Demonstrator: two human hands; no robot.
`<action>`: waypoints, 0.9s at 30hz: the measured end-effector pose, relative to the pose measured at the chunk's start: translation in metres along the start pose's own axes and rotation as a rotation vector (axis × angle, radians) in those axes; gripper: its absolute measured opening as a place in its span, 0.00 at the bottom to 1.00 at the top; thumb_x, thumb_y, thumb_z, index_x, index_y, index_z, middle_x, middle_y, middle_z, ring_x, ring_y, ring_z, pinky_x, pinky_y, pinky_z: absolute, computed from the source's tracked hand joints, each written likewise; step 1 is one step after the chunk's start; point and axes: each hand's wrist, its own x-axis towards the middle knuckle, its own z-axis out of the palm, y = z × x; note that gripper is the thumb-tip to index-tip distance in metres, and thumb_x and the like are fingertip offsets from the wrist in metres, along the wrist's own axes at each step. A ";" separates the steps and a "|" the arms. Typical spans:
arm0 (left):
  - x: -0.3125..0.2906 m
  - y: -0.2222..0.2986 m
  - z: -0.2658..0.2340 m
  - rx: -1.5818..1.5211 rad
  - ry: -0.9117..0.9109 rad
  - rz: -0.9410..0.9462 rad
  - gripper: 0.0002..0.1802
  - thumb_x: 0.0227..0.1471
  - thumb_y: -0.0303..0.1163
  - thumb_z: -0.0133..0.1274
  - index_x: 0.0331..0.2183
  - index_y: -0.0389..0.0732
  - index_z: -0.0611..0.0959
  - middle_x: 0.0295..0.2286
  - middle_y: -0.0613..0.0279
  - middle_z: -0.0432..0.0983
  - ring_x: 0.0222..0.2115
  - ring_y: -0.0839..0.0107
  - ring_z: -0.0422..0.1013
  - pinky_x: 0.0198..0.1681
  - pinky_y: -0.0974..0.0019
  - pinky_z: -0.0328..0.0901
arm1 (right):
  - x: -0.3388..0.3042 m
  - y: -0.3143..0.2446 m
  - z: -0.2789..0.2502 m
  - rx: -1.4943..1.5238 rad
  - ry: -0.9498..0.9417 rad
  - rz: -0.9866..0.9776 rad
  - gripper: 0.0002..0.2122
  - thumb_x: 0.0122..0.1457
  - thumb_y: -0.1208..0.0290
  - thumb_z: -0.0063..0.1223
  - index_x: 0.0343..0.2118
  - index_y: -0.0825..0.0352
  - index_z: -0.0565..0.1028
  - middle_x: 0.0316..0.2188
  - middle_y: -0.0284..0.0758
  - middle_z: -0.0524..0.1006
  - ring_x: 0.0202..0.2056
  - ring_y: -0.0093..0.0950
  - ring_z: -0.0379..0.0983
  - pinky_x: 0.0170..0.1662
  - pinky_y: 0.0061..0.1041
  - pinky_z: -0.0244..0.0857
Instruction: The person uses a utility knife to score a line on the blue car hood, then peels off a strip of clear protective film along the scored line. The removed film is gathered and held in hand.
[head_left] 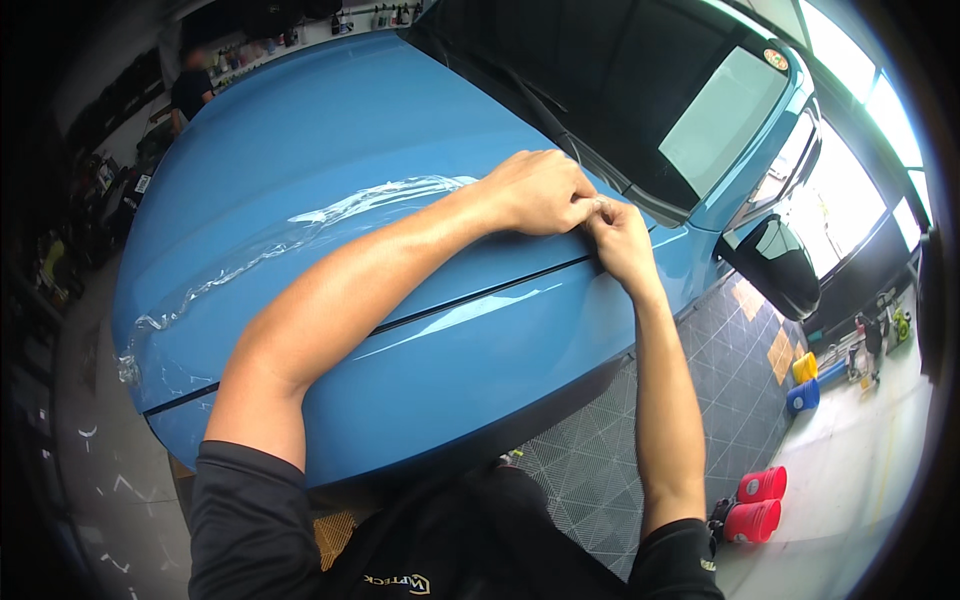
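At the far left, a crumpled strip of clear protective film [300, 235] lies across the blue car hood [330, 130], running from the hood's lower left edge up toward the hands. The left hand [535, 190] rests on the hood near the windshield [620, 80], its grip pinched together on the film's end. Touching it, the right hand [620, 240] has its grip clamped on the same film end. Further right hangs the black side mirror [780, 265], with red tubs [755, 505] on the floor below.
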 end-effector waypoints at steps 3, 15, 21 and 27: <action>-0.013 0.011 0.002 0.059 0.091 -0.095 0.19 0.52 0.42 0.55 0.44 0.49 0.90 0.34 0.51 0.85 0.35 0.51 0.81 0.40 0.57 0.75 | -0.009 0.013 0.009 -0.058 0.072 -0.056 0.12 0.67 0.69 0.51 0.45 0.68 0.82 0.32 0.44 0.84 0.34 0.27 0.80 0.42 0.30 0.70; -0.107 -0.089 -0.069 0.259 -0.200 -0.547 0.46 0.54 0.56 0.63 0.64 0.38 0.70 0.60 0.43 0.69 0.61 0.45 0.66 0.65 0.55 0.61 | -0.017 0.000 0.027 0.258 0.258 0.148 0.15 0.65 0.62 0.52 0.46 0.64 0.84 0.41 0.41 0.85 0.46 0.36 0.81 0.52 0.32 0.69; -0.110 -0.064 -0.040 0.211 0.036 -0.609 0.22 0.66 0.49 0.47 0.47 0.46 0.87 0.41 0.46 0.84 0.46 0.48 0.78 0.51 0.50 0.70 | -0.020 -0.047 0.011 0.018 0.488 -0.616 0.46 0.52 0.66 0.64 0.72 0.68 0.50 0.70 0.55 0.57 0.70 0.50 0.53 0.70 0.40 0.51; -0.107 -0.027 -0.035 0.293 0.080 -0.754 0.23 0.66 0.49 0.47 0.48 0.46 0.87 0.39 0.48 0.84 0.43 0.46 0.78 0.48 0.49 0.71 | 0.041 -0.095 0.059 -0.818 -0.311 -0.466 0.38 0.54 0.54 0.68 0.66 0.60 0.66 0.67 0.46 0.64 0.70 0.44 0.52 0.72 0.52 0.43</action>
